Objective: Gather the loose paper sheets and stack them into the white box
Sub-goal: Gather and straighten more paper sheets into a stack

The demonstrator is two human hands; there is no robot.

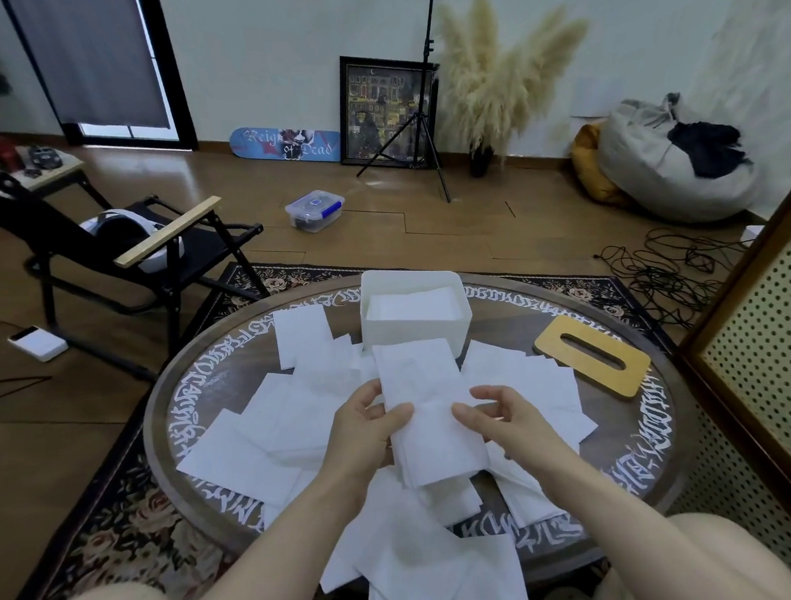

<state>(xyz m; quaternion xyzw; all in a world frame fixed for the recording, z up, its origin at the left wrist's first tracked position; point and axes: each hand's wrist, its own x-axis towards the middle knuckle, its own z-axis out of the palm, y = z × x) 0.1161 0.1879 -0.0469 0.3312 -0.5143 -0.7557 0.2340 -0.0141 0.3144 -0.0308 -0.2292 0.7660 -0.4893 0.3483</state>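
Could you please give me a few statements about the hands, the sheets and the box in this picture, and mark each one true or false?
1. Both hands, left and right, hold one bundle of sheets. True.
2. The white box is empty. False: sheets already lie inside.
3. The wooden lid sits on the box. False: it lies on the table, right of the box.
4. Loose sheets lie on the table. True.

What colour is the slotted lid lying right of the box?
Light wood-tone yellow, with a dark slot; the lid shows clearly in the head view.
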